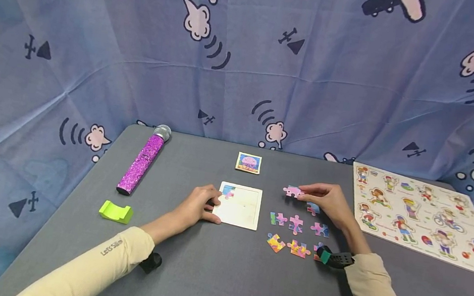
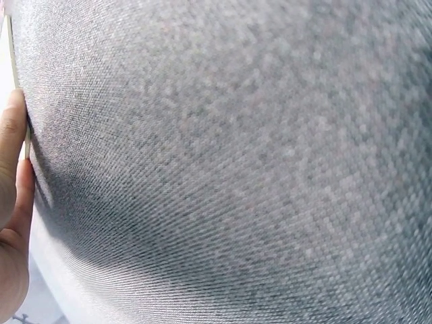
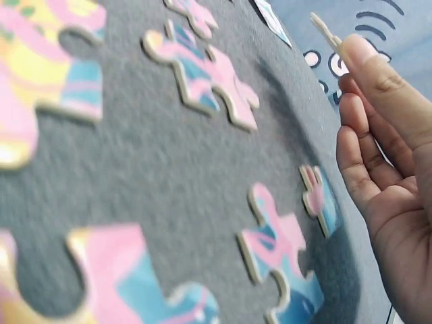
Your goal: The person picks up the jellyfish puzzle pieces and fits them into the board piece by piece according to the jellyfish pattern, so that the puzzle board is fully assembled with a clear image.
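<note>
My left hand [image 1: 195, 207] holds the left edge of a small white square puzzle tray [image 1: 239, 212], fingers and thumb at its rim. One blue-and-pink piece lies in the tray's upper left corner. Between thumb and fingers, my right hand [image 1: 330, 203] pinches a pink puzzle piece [image 1: 291, 191], to the right of the tray and raised over the table. The right wrist view shows this piece edge-on beyond the thumb tip. Loose jigsaw pieces [image 1: 296, 224] lie in rough rows below the right hand; one blue piece [image 1: 313, 208] is right beneath its fingers.
Behind the tray lies a small square picture card [image 1: 248, 163] with a pink jellyfish-like shape. A purple glitter microphone [image 1: 141, 163] and a lime-green curved block [image 1: 115, 212] are at the left. At the right lies a large board [image 1: 425, 218] with sports figures. A patterned curtain [image 1: 247, 69] hangs behind.
</note>
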Motion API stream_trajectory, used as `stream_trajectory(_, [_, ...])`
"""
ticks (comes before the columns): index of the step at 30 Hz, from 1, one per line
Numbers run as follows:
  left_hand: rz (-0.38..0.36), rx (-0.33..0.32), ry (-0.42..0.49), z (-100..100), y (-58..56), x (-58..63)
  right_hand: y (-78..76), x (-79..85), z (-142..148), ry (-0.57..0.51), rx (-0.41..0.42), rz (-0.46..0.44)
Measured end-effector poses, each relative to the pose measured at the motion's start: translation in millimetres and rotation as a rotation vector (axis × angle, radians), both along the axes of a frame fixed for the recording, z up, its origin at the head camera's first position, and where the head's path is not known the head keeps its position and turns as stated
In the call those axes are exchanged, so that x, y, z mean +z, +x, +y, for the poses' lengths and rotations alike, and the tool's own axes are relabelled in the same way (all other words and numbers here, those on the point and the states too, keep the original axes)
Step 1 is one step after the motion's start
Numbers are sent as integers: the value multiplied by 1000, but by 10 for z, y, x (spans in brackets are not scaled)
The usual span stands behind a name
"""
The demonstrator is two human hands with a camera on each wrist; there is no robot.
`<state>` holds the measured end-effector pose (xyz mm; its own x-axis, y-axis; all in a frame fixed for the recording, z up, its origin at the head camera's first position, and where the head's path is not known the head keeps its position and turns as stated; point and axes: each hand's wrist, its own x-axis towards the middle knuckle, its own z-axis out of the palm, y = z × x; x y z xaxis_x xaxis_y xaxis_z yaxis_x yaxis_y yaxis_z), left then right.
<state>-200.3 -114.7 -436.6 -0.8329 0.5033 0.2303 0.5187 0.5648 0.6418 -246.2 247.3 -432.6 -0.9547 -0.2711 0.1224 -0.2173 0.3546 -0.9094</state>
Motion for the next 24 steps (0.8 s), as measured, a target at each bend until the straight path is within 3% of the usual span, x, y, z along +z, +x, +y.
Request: stream_trajectory(24, [-2,7,3,-3,-7,-4,-17,-27,-412,-49,31,-43])
